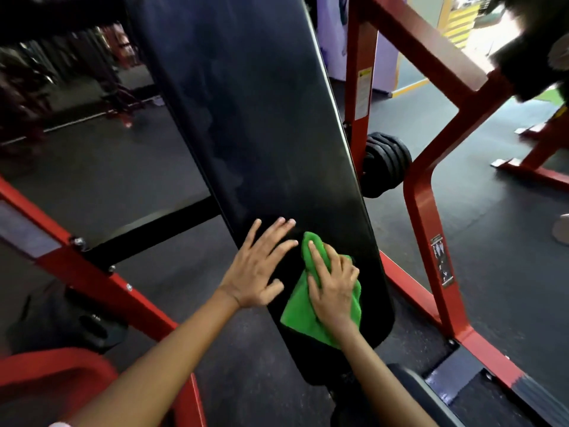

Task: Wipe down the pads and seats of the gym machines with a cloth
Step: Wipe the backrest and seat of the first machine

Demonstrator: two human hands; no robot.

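Back pad [246,118]: long, black, glossy vinyl, rounded corners. Runs from the top of the view down to lower centre, tilted with its near end toward the right. Surface shows faint cloudy smears and dull patches along the middle; light edge trim visible on its right side.

Cloth [300,315]: bright green, microfibre-like, bunched and folded. Lies flat against the lower part of the pad, toward its right edge. One rumpled end points up the pad; a broader flap spreads down-left, its lower corner hanging close to the pad's near end. Middle portion partly covered.
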